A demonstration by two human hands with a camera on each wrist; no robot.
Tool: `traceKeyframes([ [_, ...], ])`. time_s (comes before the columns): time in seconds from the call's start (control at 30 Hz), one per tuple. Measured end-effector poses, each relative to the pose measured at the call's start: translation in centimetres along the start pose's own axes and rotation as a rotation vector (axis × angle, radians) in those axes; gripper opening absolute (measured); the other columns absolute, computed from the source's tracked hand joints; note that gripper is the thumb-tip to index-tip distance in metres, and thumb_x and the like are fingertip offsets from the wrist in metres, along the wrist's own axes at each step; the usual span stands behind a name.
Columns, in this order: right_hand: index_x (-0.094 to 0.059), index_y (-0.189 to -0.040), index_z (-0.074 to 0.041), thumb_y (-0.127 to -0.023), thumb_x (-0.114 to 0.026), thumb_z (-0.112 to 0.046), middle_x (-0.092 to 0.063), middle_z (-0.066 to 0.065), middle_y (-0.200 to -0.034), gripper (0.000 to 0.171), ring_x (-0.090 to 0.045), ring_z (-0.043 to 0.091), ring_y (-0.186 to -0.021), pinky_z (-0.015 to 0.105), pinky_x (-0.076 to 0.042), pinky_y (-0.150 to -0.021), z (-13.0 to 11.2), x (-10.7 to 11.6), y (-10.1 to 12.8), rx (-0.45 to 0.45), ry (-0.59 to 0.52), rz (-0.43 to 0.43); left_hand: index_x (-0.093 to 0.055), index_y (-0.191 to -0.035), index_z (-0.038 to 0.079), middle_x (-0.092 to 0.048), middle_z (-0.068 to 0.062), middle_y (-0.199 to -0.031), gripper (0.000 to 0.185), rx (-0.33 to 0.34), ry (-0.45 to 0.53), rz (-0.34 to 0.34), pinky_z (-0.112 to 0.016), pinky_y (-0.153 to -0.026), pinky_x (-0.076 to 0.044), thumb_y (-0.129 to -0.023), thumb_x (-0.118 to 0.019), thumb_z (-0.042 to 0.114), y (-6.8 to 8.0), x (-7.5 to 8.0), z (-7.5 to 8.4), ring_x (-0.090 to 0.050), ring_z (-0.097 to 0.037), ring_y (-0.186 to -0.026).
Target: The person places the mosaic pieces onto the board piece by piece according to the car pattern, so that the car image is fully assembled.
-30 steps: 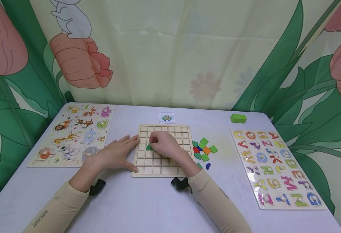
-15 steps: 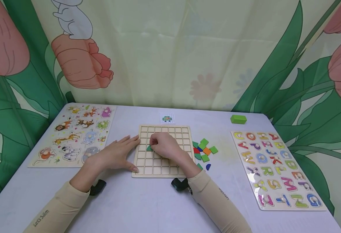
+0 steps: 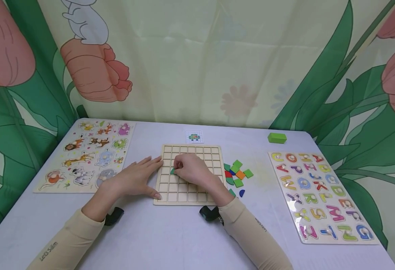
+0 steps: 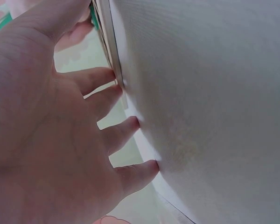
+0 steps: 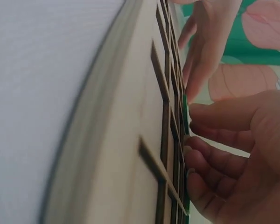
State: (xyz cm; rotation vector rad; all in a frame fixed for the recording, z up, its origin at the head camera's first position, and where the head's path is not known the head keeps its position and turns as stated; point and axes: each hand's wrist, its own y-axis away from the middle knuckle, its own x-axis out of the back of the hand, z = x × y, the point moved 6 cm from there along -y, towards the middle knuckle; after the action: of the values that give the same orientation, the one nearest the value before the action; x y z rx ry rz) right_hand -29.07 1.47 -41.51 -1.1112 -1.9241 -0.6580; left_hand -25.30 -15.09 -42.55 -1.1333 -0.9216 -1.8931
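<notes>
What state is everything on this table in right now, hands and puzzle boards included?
Left hand: flat, fingers straight, steadying the board's left edge.
Right hand: fingers curled, pressing a green piece.
Green wooden piece: lying in a grid cell, mostly covered.
Wooden grid board: flat, its other cells empty.
Loose coloured wooden pieces: heaped beside the board.
Animal puzzle: filled.
Alphabet puzzle: filled.

Grid board sits mid-table, flanked by two puzzles.
Animal puzzle left, letter puzzle right, loose pieces just beside the board's right edge.
</notes>
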Motion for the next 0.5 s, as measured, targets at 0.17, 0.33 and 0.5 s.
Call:
traceKeyframes([
  [0.17, -0.071, -0.09, -0.016, -0.088, -0.071, -0.018, -0.066, -0.004, -0.077, 0.003, -0.056, 0.011, -0.068, 0.024, -0.047, -0.063, 0.4, 0.6, 0.4, 0.008, -0.054, -0.017, -0.03, -0.157, 0.014, -0.021, -0.005, -0.167, 0.117, 0.002, 0.007, -0.01, -0.07, -0.116, -0.021, -0.066, -0.078, 0.07, 0.0, 0.0, 0.0, -0.017, -0.04, -0.153],
  [0.33, -0.072, -0.094, -0.017, -0.092, -0.067, -0.017, -0.066, -0.005, -0.082, 0.005, -0.057, 0.012, -0.074, 0.026, -0.048, -0.068, 1.1, 1.3, 0.8, 0.028, -0.087, -0.037, -0.03, -0.157, 0.013, -0.022, -0.006, -0.167, 0.117, 0.002, 0.004, -0.008, -0.071, -0.116, -0.021, -0.066, -0.078, 0.069, -0.1, 0.1, 0.1, -0.018, -0.041, -0.153],
  [0.5, -0.072, -0.1, -0.019, -0.093, -0.066, -0.017, -0.066, -0.005, -0.088, 0.009, -0.058, 0.014, -0.081, 0.028, -0.049, -0.074, 2.2, 2.2, 1.2, 0.013, -0.15, -0.067, -0.03, -0.157, 0.013, -0.022, -0.005, -0.167, 0.118, 0.008, 0.008, -0.008, -0.07, -0.116, -0.021, -0.066, -0.078, 0.069, 0.0, 0.1, 0.1, -0.017, -0.041, -0.153],
])
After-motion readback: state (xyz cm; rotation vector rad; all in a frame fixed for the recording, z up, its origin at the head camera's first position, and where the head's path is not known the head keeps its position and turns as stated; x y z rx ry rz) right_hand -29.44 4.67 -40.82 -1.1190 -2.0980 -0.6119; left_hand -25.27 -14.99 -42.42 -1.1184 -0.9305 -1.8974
